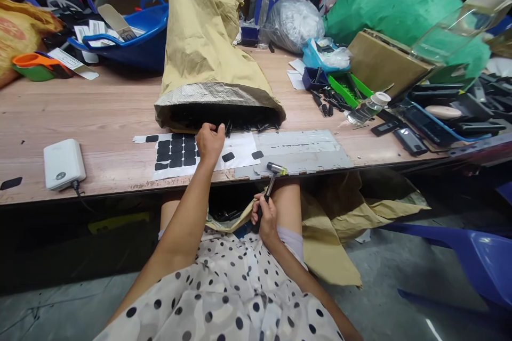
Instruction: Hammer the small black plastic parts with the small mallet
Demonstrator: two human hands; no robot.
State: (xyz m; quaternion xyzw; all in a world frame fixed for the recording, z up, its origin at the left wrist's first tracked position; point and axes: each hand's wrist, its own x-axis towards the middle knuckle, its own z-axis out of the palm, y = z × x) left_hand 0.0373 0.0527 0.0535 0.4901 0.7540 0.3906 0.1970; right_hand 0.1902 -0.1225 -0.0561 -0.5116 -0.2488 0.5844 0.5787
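Observation:
My left hand (pixel 210 141) is at the mouth of a tan paper sack (pixel 204 48) that lies on the table with its opening toward me. Its fingers are curled in, and what they hold, if anything, is hidden. Dark slender parts (pixel 262 127) spill at the lip of the sack. Under that hand lies a white sheet (pixel 170 173) with rows of black rounded stickers (pixel 176 160). My right hand (pixel 267 216), low over my lap, grips the black handle of a small hammer (pixel 273 176), its head up by the table edge.
A white box with a cable (pixel 64 164) sits at the left. A blue basin (pixel 132 48) stands behind it. At right are a green tray (pixel 350 89), a clear bottle (pixel 368 108) and dark devices (pixel 412 140). A second open sack (pixel 236 224) is in my lap.

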